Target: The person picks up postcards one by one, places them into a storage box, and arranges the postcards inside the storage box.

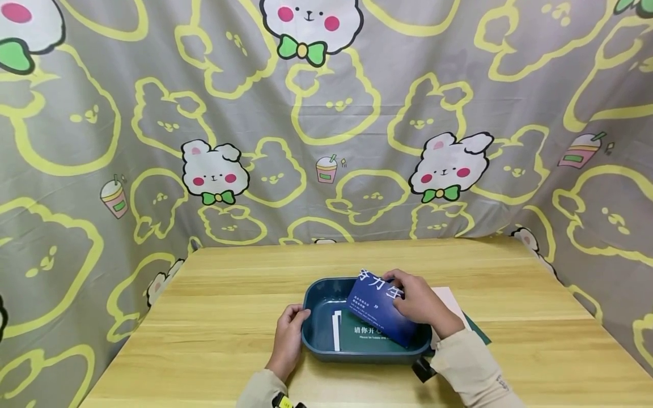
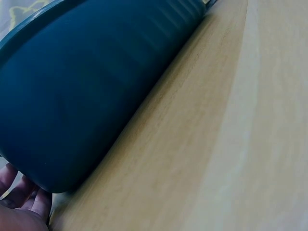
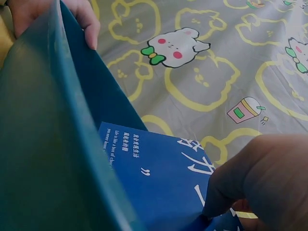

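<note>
A dark teal plastic basin [image 1: 367,357] stands on the wooden table. My left hand [image 1: 288,340] grips its left end, thumb over the rim and fingers against the outer wall; the left wrist view shows those fingers at the basin's corner. In my right hand [image 1: 420,306] is a blue card [image 1: 380,309] with white lettering, pinched by its upper right part and tilted over the basin, its lower part inside. On the basin's floor lies a green card [image 1: 352,338] with white print, partly hidden by the blue one. White strips [image 1: 336,331] show at its left.
Right of the basin lie a pale sheet [image 1: 449,297] and a green sheet [image 1: 478,330], partly covered by my right forearm. A black object [image 1: 423,369] sits at my right wrist. A patterned curtain [image 1: 347,119] hangs behind the table [image 1: 229,294] and along its sides.
</note>
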`<action>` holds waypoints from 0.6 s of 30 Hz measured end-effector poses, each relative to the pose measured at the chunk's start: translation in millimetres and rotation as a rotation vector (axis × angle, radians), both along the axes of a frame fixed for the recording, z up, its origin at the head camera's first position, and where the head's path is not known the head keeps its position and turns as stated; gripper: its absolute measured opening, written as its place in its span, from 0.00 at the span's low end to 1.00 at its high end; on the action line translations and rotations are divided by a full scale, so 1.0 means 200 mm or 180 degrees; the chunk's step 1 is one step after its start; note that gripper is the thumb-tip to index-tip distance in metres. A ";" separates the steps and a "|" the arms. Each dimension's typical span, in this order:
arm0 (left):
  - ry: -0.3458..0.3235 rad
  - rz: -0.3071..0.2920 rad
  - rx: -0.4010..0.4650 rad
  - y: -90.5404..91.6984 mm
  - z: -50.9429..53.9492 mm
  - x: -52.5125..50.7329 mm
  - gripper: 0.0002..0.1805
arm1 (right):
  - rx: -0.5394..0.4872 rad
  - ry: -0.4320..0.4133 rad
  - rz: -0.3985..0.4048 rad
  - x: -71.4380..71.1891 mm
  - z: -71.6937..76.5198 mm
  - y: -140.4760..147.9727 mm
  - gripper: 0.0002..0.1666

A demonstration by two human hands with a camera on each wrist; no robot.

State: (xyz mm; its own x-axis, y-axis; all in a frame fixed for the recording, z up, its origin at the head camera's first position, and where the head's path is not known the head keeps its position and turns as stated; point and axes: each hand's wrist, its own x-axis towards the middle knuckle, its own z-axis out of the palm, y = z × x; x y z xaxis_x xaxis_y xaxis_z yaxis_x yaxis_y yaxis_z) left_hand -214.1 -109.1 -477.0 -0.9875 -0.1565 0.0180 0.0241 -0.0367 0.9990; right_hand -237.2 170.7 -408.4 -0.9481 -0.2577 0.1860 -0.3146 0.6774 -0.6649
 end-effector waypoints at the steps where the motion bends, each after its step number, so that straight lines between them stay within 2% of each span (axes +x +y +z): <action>1: 0.0048 -0.0002 -0.0007 0.00 0.00 0.00 0.13 | 0.0005 0.0025 0.0017 0.00 0.00 0.00 0.26; 4: 0.0210 -0.0017 -0.0001 0.00 -0.01 0.00 0.13 | 0.0072 0.0110 0.0074 0.00 -0.01 -0.01 0.25; 7: 0.0283 -0.0011 -0.0002 0.00 -0.01 0.00 0.13 | 0.0120 0.0155 0.0151 0.00 -0.02 -0.01 0.25; 13: 0.0077 0.0079 -0.0033 0.00 0.00 0.00 0.12 | 0.0125 0.0241 0.0273 0.01 -0.02 -0.02 0.25; 18: 0.0048 0.0093 -0.0071 0.01 0.01 0.00 0.12 | 0.0126 0.0285 0.0338 0.02 -0.02 -0.03 0.24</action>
